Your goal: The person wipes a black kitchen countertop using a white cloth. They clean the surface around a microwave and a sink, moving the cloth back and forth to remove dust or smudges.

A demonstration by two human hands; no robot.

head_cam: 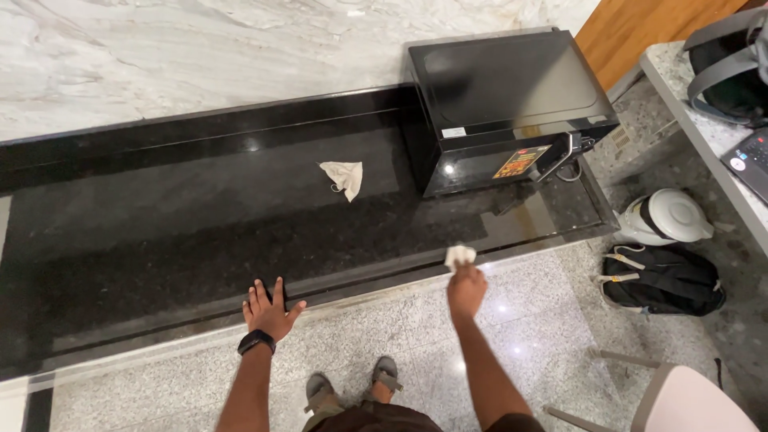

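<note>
- Right now the right hand [466,290] is clenched around a small crumpled white tissue [460,255], its grip closed on the lower part while the top pokes out above the knuckles.
- That tissue sits at the front edge of the low black stone worktop [160,232], just touching or hovering at the lip; which of the two cannot be told.
- The left hand [269,310] is released, fingers spread, palm down, resting flat on the same front edge, well apart from the right hand.
- A black smartwatch [256,341] wraps the left wrist.
- Farther back on the worktop lies a second crumpled white cloth [343,178], alone near the middle.
- A black microwave oven [504,104] stands at the right end of the worktop, its door shut, a coloured sticker on the front.
- Behind it all rises a white marble wall [200,48].
- On the speckled floor [528,320] to the right stand a white kettle [668,218] and, just beside it, a black backpack [664,280].
- The person's two sandalled feet [352,384] show at the bottom, between the arms.
- A pale chair [688,400] fills the lower right corner.
</note>
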